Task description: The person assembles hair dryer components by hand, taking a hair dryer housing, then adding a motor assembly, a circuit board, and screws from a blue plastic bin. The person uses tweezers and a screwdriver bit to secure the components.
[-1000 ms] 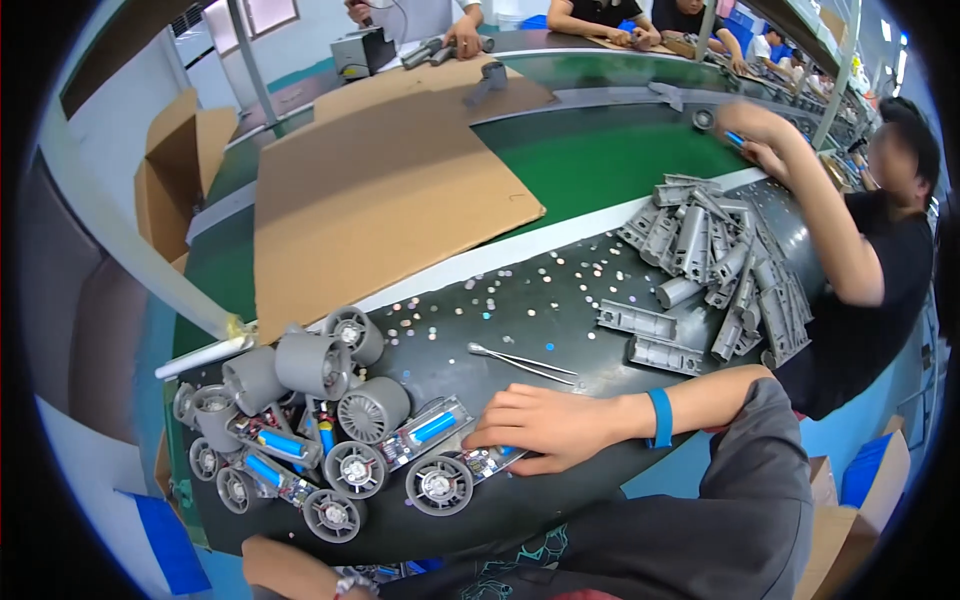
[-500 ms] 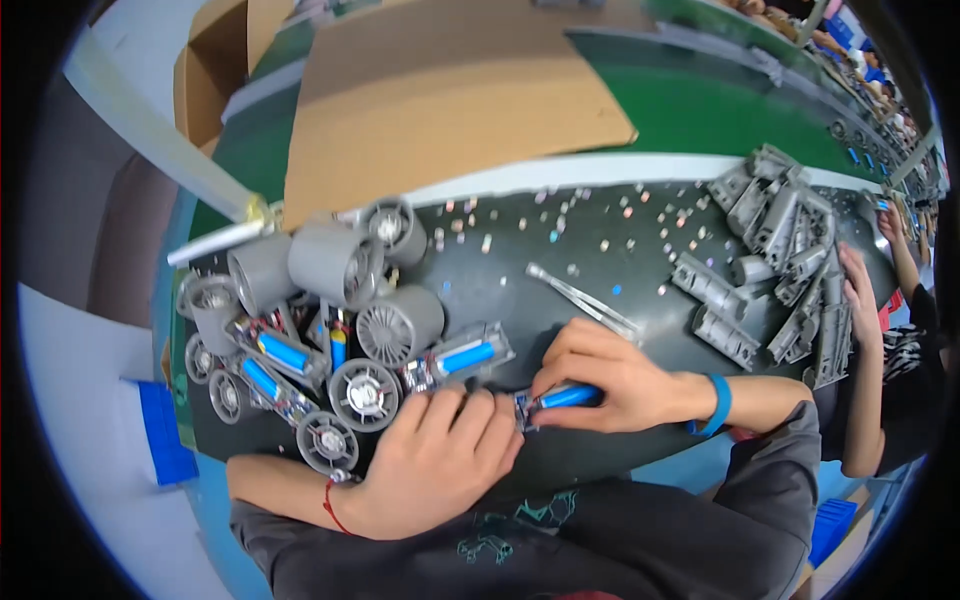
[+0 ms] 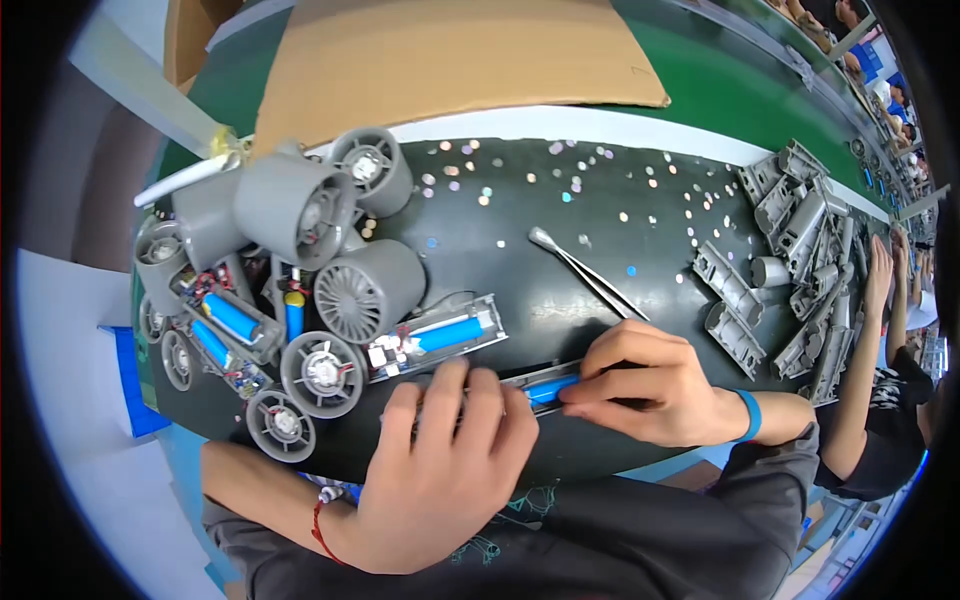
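Close in front of my body, my left hand (image 3: 445,470) bends its fingers over the left end of a grey plastic half-shell (image 3: 565,368); its thumb and the part beneath are hidden. A blue cylindrical battery (image 3: 545,391) lies along this shell, its left end covered by the left hand. My right hand (image 3: 650,385) pinches the battery's right end between thumb and fingers. Just beyond the hands rests another half-shell (image 3: 488,312) holding a blue battery (image 3: 450,334) and a small circuit board (image 3: 393,347).
On the left, grey fan housings (image 3: 370,290) are heaped with wired battery assemblies (image 3: 230,316). Metal tweezers (image 3: 585,272) lie mid-table among small scattered dots. Grey shells (image 3: 800,225) pile up at right, near another person's hand (image 3: 878,275). A cardboard sheet (image 3: 450,60) lies at the back.
The battery, earlier held between my hands with a small board at its end, now lies along a grey half-shell. My right hand has moved slightly right; the whole view has shifted.
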The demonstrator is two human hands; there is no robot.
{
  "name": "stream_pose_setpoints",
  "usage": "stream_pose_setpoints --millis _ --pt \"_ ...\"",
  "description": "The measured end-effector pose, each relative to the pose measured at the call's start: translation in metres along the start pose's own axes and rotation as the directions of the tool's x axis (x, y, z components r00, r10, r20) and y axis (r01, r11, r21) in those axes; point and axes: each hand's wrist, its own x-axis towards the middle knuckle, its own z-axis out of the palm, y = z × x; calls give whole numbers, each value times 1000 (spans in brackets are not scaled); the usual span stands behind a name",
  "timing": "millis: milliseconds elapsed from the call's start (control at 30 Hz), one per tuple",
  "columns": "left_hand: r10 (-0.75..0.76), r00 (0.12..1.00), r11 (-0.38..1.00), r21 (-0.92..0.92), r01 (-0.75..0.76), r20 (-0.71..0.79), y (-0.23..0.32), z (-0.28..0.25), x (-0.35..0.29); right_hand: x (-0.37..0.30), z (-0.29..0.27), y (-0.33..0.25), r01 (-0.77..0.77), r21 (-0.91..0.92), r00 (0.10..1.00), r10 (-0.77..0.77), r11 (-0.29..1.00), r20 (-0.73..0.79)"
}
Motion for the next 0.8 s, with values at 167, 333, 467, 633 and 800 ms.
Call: stream_pose_setpoints --millis 167,333,467,633,800 --pt "-54 994 990 -126 65 91 10 18 6 -4 3 -1 -13 28 999 14 1000 -35" --pt "-62 993 979 -186 81 105 6 16 11 4 -10 -2 -258 99 965 251 961 79" --pt "-2 1000 995 -103 5 31 4 28 10 1 -13 -5 -76 33 996 74 997 54" --pt "-13 999 981 -194 21 46 -2 23 12 -2 -11 -3 -50 28 996 48 998 75" --pt "-12 999 990 -140 17 38 1 23 10 -2 -5 -3 -63 43 995 59 997 78"
